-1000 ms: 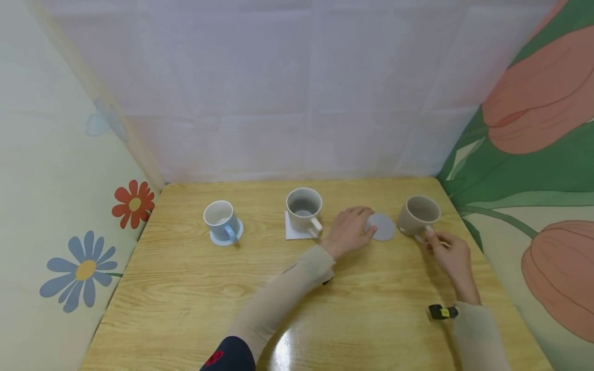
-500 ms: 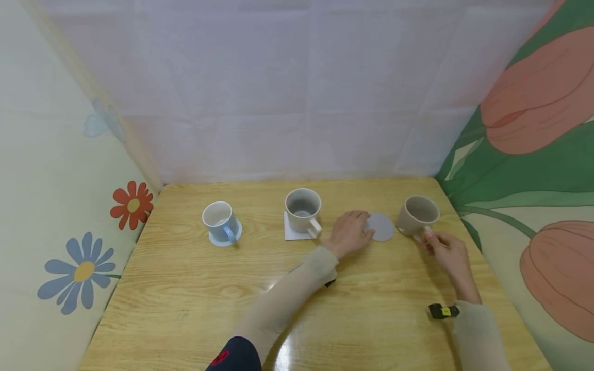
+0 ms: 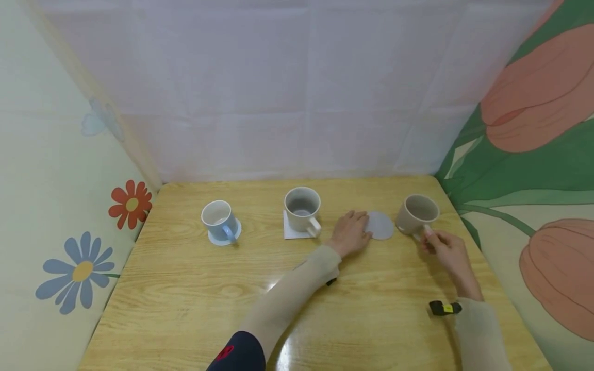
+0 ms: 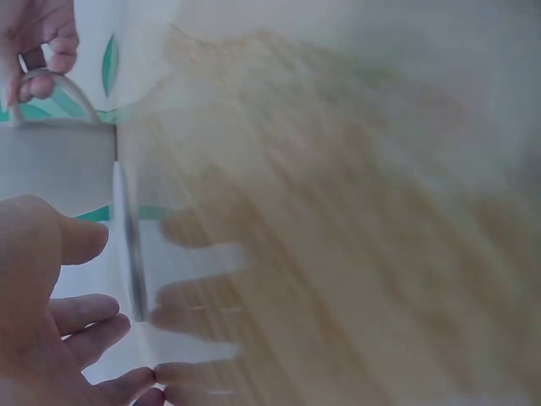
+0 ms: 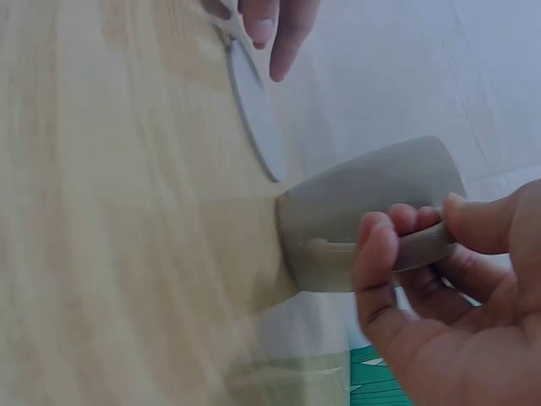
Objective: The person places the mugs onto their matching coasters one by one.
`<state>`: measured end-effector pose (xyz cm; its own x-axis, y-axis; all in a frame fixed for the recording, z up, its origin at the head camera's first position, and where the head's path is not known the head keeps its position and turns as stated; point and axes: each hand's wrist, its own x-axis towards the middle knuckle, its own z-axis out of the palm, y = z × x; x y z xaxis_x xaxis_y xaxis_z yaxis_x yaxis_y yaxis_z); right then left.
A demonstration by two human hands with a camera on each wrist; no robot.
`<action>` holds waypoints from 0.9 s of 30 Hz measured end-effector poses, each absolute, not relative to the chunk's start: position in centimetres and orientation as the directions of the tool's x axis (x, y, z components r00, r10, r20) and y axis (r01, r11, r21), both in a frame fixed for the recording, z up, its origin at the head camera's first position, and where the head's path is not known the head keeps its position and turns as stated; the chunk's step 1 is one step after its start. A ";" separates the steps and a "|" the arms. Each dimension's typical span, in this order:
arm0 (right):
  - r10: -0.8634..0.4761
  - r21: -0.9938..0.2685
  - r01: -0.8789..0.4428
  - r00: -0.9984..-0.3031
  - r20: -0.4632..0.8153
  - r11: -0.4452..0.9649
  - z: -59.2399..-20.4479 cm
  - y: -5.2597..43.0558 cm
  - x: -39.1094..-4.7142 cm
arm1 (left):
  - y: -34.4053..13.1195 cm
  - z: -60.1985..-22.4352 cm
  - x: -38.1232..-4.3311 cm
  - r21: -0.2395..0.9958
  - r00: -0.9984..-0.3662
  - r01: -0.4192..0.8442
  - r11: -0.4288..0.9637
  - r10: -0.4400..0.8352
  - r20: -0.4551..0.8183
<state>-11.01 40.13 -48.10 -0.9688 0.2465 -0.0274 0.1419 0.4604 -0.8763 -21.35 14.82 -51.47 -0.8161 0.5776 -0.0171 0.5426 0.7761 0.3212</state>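
Note:
My left hand (image 3: 349,236) is low over the table at the left edge of a round grey coaster (image 3: 381,225). Its fingers are loosely spread; in the left wrist view, thumb and fingertips come close to the edge of the disc (image 4: 131,262). To the right of that coaster a beige-grey mug (image 3: 409,220) stands upright on the table. My right hand (image 3: 450,253) pinches the mug's handle between thumb and curled fingers, as the right wrist view shows around the handle (image 5: 423,248).
Left of my left hand, a pale grey mug (image 3: 297,219) stands on a square white coaster (image 3: 291,233). Farther left, a light blue mug (image 3: 218,228) sits on a round pale coaster (image 3: 221,242). A white cloth (image 3: 297,103) hangs behind the wooden table (image 3: 195,299).
My left wrist has shifted slightly right, and its fingers have drawn back a little to the coaster's left edge. My right hand keeps its hold on the mug, which stays in place.

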 end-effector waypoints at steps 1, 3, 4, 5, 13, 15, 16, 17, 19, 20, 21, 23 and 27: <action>0.247 -0.878 0.141 -0.969 -0.028 0.456 -48.1 40.1 -11.0 | 14.8 -51.5 -21.4 0.316 -0.816 0.544 0.778 0.578 -0.020; 0.255 -0.880 0.144 -0.967 -0.027 0.452 -48.3 40.1 -11.1 | 14.8 -51.6 -21.5 0.306 -0.814 0.545 0.781 0.580 -0.028; 0.261 -0.880 0.144 -0.965 -0.024 0.452 -48.3 40.1 -11.1 | 14.8 -51.7 -21.5 0.295 -0.813 0.548 0.783 0.581 -0.031; 0.270 -0.880 0.145 -0.963 -0.021 0.452 -48.4 40.1 -11.1 | 14.8 -51.8 -21.6 0.288 -0.813 0.549 0.784 0.582 -0.034; 0.320 -0.887 0.137 -0.947 0.013 0.441 -48.8 40.0 -10.9 | 15.0 -52.4 -22.1 0.302 -0.829 0.534 0.789 0.560 0.004; 0.326 -0.887 0.137 -0.945 0.016 0.440 -48.8 40.0 -10.8 | 14.9 -52.6 -22.2 0.320 -0.834 0.526 0.788 0.551 0.013; 0.329 -0.888 0.135 -0.944 0.019 0.439 -48.7 40.0 -10.7 | 14.9 -52.5 -22.3 0.328 -0.836 0.523 0.787 0.549 0.016; 0.333 -0.890 0.134 -0.943 0.021 0.436 -48.7 40.0 -10.7 | 14.9 -52.6 -22.3 0.335 -0.837 0.519 0.786 0.546 0.015; 0.339 -0.896 0.129 -0.941 0.025 0.425 -48.7 40.0 -10.7 | 14.9 -52.6 -22.3 0.338 -0.839 0.517 0.786 0.544 0.017; 0.340 -0.900 0.126 -0.940 0.027 0.418 -48.7 40.1 -10.7 | 14.9 -52.6 -22.3 0.339 -0.840 0.515 0.787 0.543 0.016; 0.343 -0.904 0.123 -0.939 0.027 0.408 -48.6 40.1 -10.7 | 14.9 -52.5 -22.3 0.342 -0.842 0.512 0.788 0.539 0.017; 0.344 -0.913 0.116 -0.938 0.028 0.391 -48.6 40.1 -10.7 | 14.9 -52.4 -22.2 0.349 -0.846 0.503 0.791 0.533 0.014; 0.355 -0.924 0.115 -0.935 0.024 0.365 -48.2 40.0 -10.7 | 14.9 -52.1 -22.2 0.352 -0.854 0.487 0.799 0.521 -0.001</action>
<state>-10.70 40.00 -48.23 -0.9346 0.3550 0.0239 0.1152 0.3653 -0.9237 -22.18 14.90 -52.12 -0.8538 0.5206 -0.0014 0.4869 0.7994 0.3521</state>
